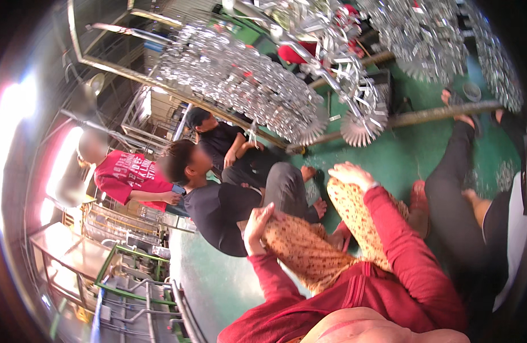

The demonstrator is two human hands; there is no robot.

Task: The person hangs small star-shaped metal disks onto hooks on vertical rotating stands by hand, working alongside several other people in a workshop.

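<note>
I sit with my red-sleeved arms stretched forward over patterned tan trousers (355, 214). My left hand (258, 226) rests at my left knee, its fingers laid out and the thumb raised, and nothing shows in it. Over my right knee lies my right hand (352, 174), fingers stretched flat on the cloth, also with nothing in it. Both hands are well apart from the hanging bundles of shiny metal strips (240, 80) farther ahead.
Metal rails (446, 114) carry more silvery bundles (363, 123) above the green floor (389, 154). People in dark clothes (218, 211) sit close on my left; a person in a red shirt (132, 177) stands beyond. Another person's dark-clothed leg (455, 177) extends at right. Pipework (149, 303) stands lower left.
</note>
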